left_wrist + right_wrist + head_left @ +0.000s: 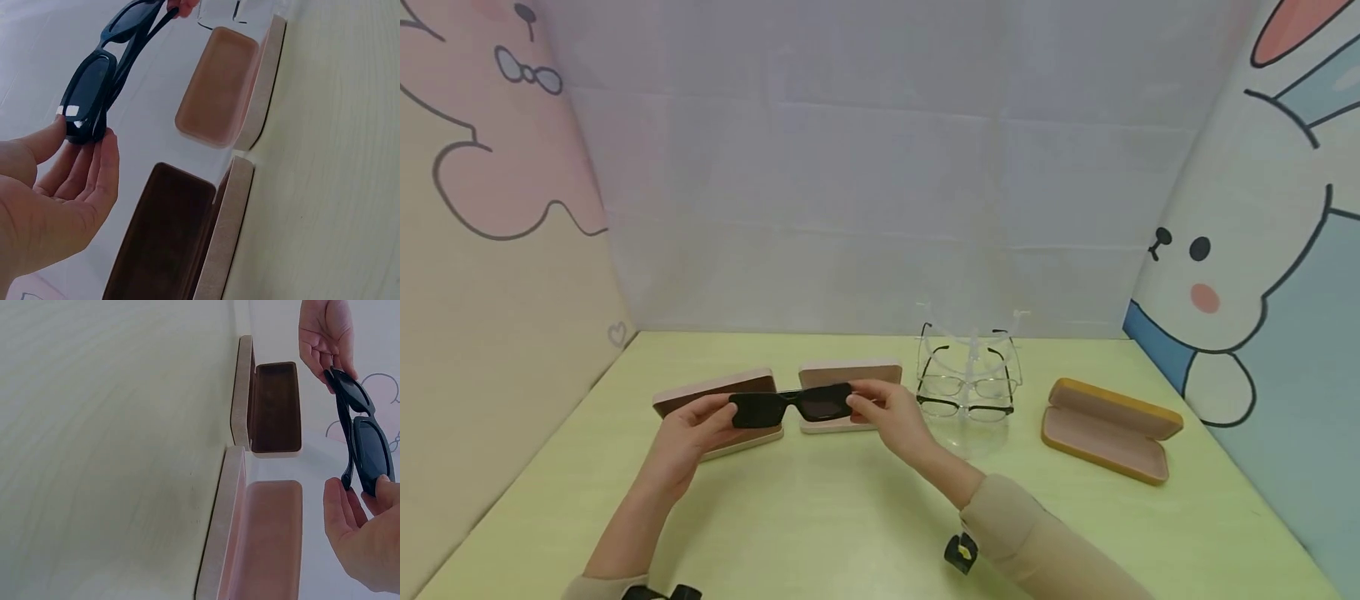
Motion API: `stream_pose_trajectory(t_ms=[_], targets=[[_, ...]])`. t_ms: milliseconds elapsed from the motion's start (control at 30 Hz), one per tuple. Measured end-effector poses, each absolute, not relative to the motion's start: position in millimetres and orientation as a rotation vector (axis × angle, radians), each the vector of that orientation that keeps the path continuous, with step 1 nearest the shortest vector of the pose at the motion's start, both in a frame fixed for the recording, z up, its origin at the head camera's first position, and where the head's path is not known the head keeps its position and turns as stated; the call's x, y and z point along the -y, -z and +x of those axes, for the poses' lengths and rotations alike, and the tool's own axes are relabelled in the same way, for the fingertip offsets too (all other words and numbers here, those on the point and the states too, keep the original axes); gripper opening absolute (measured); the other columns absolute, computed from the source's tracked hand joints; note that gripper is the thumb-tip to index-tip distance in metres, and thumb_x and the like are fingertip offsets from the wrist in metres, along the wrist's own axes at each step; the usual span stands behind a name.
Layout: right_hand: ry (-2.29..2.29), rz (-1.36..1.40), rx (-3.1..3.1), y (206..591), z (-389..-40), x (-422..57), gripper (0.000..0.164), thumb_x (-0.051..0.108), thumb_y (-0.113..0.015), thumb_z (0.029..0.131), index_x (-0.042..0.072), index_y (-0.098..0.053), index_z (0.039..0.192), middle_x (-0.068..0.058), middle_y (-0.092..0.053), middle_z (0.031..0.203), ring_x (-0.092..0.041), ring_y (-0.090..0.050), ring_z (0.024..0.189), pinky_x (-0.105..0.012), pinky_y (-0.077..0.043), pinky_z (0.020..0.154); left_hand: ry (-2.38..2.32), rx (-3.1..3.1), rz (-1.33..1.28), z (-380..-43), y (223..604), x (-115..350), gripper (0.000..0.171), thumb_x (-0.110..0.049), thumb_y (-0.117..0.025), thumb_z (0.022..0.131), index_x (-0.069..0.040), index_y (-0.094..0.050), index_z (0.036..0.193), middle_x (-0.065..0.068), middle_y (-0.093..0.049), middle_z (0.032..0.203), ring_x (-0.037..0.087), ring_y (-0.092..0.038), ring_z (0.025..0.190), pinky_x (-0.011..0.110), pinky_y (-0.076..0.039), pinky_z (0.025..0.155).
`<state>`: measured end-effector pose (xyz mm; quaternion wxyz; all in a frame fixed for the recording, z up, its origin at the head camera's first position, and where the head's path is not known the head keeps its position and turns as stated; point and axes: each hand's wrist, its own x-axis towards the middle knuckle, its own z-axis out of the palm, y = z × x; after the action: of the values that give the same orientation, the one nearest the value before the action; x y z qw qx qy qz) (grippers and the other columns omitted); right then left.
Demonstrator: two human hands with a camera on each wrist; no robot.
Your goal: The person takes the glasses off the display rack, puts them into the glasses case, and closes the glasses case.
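**One pair of black sunglasses (808,405), two pinching hands**

The single pair of sunglasses is in the air above the table (820,517), lenses facing the head camera, arms folded behind. The left hand (683,443) pinches its 9 o'clock end, the right hand (901,419) its 3 o'clock end; on each, the thumb lies in front and the fingers lie behind, so the frame sits between thumb and fingertips.

Three cases stand open. From the sunglasses, the brown-lined case (745,384) lies toward 10 o'clock, partly behind the left hand; the pink-lined case (838,374) toward 2 o'clock; the yellow case (1105,437) well out at 3 o'clock. Nearer at 3 o'clock, one clear stand (972,354) bears two pairs: thin-rimmed glasses (992,387) above, black-rimmed glasses (990,412) below.
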<state>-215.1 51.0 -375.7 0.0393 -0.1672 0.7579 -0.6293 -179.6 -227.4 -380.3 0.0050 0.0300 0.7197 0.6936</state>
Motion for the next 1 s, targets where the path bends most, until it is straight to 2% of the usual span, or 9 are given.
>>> stream_pose_trajectory(t_ms=[200, 400, 567, 800, 900, 1000], targets=[[1.958, -0.567, -2.305, 378.1, -215.0, -35.6, 0.029, 0.006, -0.057, 0.088, -0.008, -0.059, 0.113, -0.023, -0.062, 0.102, -0.031, -0.065, 0.084, -0.035, -0.054, 0.075, -2.076, -2.358, 0.017, -181.8, 382.9, 239.7, 0.037, -0.018, -0.056, 0.091, 0.006, -0.046, 0.116, -0.016, -0.062, 0.089, 0.002, -0.064, 0.082, 0.02, -0.051, 0.077], [1.937, -0.543, -2.313, 366.7, -207.7, -24.3, 0.029, 0.003, -0.055, 0.089, -0.011, -0.057, 0.115, -0.027, -0.061, 0.106, -0.039, -0.062, 0.088, -0.033, -0.054, 0.076, -1.976, -2.44, -0.031, -183.9, 382.8, 246.8, 0.044, -0.016, -0.054, 0.092, 0.014, -0.041, 0.121, -0.008, -0.056, 0.093, 0.002, -0.063, 0.08, 0.021, -0.052, 0.077], [1.994, -0.543, -2.191, 377.3, -214.9, -12.7, 0.029, -0.001, -0.054, 0.089, -0.011, -0.056, 0.116, -0.028, -0.06, 0.11, -0.039, -0.061, 0.094, -0.042, -0.051, 0.081, -1.922, -2.49, -0.074, -183.5, 384.4, 255.2, 0.047, -0.016, -0.053, 0.093, 0.015, -0.039, 0.124, -0.006, -0.054, 0.096, 0.001, -0.064, 0.079, 0.02, -0.051, 0.077], [1.952, -0.515, -2.221, 400.8, -231.6, 2.9, 0.029, 0.001, -0.056, 0.088, -0.007, -0.058, 0.116, -0.022, -0.062, 0.11, -0.029, -0.063, 0.096, -0.027, -0.053, 0.076, -1.897, -2.471, -0.16, -183.9, 389.1, 265.2, 0.056, -0.022, -0.053, 0.093, 0.013, -0.033, 0.131, -0.015, -0.053, 0.094, -0.001, -0.064, 0.08, 0.019, -0.049, 0.082], [1.936, -0.485, -2.248, 403.9, -235.2, 9.8, 0.03, 0.002, -0.058, 0.087, -0.005, -0.058, 0.116, -0.02, -0.063, 0.108, -0.025, -0.064, 0.095, -0.025, -0.053, 0.075, -1.922, -2.424, -0.26, -183.7, 388.5, 266.5, 0.059, -0.024, -0.053, 0.092, 0.01, -0.031, 0.135, -0.017, -0.051, 0.095, -0.004, -0.063, 0.08, 0.031, -0.041, 0.098], [1.927, -0.453, -2.259, 405.2, -238.1, 16.4, 0.03, 0.003, -0.059, 0.087, -0.004, -0.058, 0.116, -0.017, -0.064, 0.106, -0.022, -0.064, 0.092, -0.024, -0.053, 0.074, -1.958, -2.378, -0.345, -183.1, 387.6, 267.7, 0.062, -0.026, -0.055, 0.091, 0.009, -0.03, 0.136, -0.016, -0.049, 0.096, -0.004, -0.063, 0.078, 0.042, -0.026, 0.107]])
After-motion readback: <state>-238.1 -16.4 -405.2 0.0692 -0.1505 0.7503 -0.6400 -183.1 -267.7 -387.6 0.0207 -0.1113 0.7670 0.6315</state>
